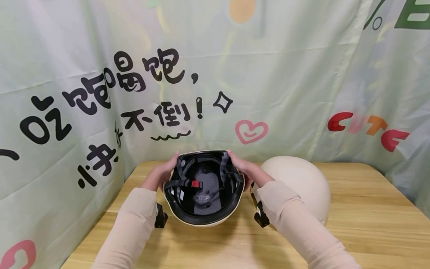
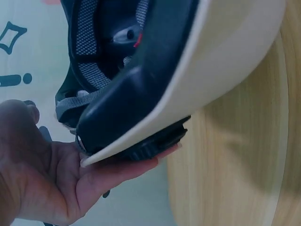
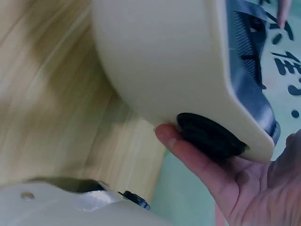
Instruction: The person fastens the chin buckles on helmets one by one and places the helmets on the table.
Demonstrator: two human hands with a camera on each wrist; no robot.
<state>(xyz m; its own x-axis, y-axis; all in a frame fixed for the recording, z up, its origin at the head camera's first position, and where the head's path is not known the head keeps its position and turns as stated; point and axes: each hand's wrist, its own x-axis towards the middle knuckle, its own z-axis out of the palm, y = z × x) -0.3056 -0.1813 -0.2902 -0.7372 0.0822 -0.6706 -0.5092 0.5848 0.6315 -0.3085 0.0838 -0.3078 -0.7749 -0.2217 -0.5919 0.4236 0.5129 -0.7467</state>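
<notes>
Cream helmet [image 1: 205, 186], one, turned hollow side towards the wearer of the head camera; located between the two hands, near the middle of the worktop [image 1: 369, 213], and seemingly held up off it, with a shadow below.

Fittings: black lining with grey mesh; dark strap [image 1: 176, 183] across the hollow, its red buckle [image 1: 195, 184] lying towards the left side; black side fitting [image 3: 207, 134] on the outer shell, seen from the right wrist.

Left hand [image 1: 163, 173]: clamped on the helmet's left edge, fingers along the outer shell. Right hand [image 1: 248, 169]: clamped on the opposite edge, fingertips just beside the side fitting. Hands apart, helmet between them.

Second helmet [image 1: 295, 183], also cream: dome up on the worktop, right of the first, partly behind the right sleeve [image 1: 289, 213]; held by neither hand.

Backdrop: pale printed cloth [image 1: 285, 74], with black lettering and a pink heart.

Step, as judged: handling or inspecting the helmet's inside. Next move probably calls for an even two-sided hold while turning it or setting it down, clear of the second helmet.
</notes>
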